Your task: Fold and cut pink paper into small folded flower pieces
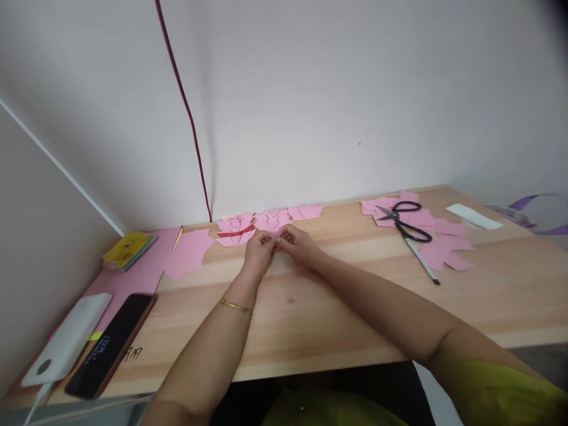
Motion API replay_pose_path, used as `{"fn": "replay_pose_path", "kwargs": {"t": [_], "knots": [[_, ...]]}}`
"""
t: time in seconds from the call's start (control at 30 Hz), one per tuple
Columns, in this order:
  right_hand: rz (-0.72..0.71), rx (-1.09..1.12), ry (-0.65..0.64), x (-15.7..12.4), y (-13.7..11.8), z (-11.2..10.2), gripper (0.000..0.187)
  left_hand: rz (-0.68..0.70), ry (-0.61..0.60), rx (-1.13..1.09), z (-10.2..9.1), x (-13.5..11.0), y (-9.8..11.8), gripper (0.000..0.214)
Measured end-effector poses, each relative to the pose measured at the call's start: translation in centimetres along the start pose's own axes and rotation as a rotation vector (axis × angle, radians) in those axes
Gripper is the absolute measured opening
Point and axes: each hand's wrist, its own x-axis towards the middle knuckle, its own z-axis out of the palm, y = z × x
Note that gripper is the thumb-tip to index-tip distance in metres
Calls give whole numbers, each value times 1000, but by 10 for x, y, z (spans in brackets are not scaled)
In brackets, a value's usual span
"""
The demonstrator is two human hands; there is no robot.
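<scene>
Close together over the middle of the wooden table (290,299), my left hand (260,251) and my right hand (298,244) pinch a small pink paper piece (280,235) between their fingertips. Most of that piece is hidden by the fingers. Just beyond my hands, folded pink papers (271,219) lie in a row near the wall. A red strip (235,232) shows among the folded papers left of my hands.
Black-handled scissors (402,218) rest on pink paper pieces (444,245) at the right, beside a pen (421,260) and a white strip (474,216). At left are pink sheets (189,251), a yellow packet (128,250), a phone (110,346) and a white power bank (68,340).
</scene>
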Motion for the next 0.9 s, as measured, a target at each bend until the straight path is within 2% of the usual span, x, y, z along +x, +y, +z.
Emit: {"fn": "replay_pose_path", "kwargs": {"t": [0.13, 0.3, 0.53, 0.7, 0.9], "knots": [[14, 73, -3, 0, -1, -1, 12, -28, -36, -8, -1, -1, 3, 19], [-24, 38, 15, 0, 0, -4, 12, -9, -87, -30, -2, 0, 6, 19], [-13, 120, 13, 1, 1, -2, 12, -7, -44, -56, -2, 3, 0, 16], [-21, 2, 56, 2, 2, -1, 13, 72, -32, 235, -6, 1, 5, 11], [-46, -63, 49, 3, 3, -5, 11, 172, -42, 390, -10, -1, 10, 8]]}}
